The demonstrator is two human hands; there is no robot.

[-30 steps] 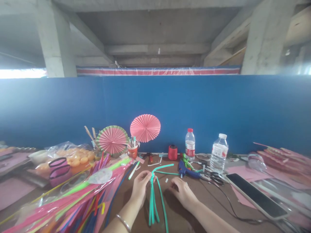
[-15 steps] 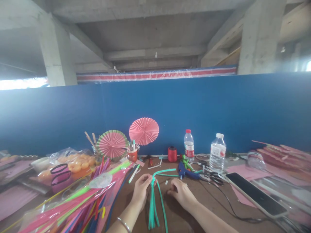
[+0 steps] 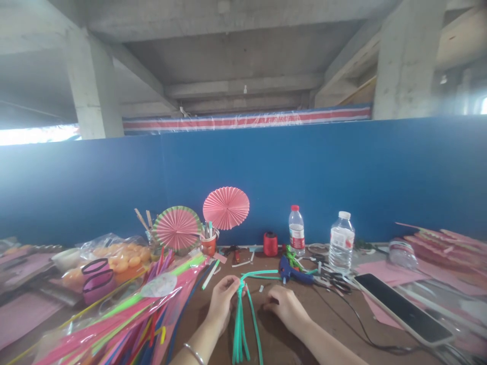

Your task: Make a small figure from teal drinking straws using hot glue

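Observation:
My left hand [image 3: 222, 299] is closed, its thumb and fingers pinching the knotted top of a bundle of teal pipe cleaners [image 3: 238, 329]. Several stems hang down from the knot; one strand stands apart on the right. Two ends stretch rightward from the top, toward a blue glue gun [image 3: 294, 272]. To the right of the bundle, apart from it, my right hand [image 3: 285, 306] rests over the table with its fingers curled in. Whether anything lies inside those fingers is hidden.
Bagged coloured pipe cleaners [image 3: 125, 314] and orange balls [image 3: 125, 256] lie left. Pleated pink fans [image 3: 226, 208], a red thread spool [image 3: 270, 244] and two water bottles [image 3: 341, 243] stand at the back. Right are pliers [image 3: 335, 280], a cable [image 3: 359, 317] and a phone [image 3: 405, 308].
The view has tilted up slightly. The two teal ends at the top now lie closer together, the upper one lower than before. Both hands have barely moved.

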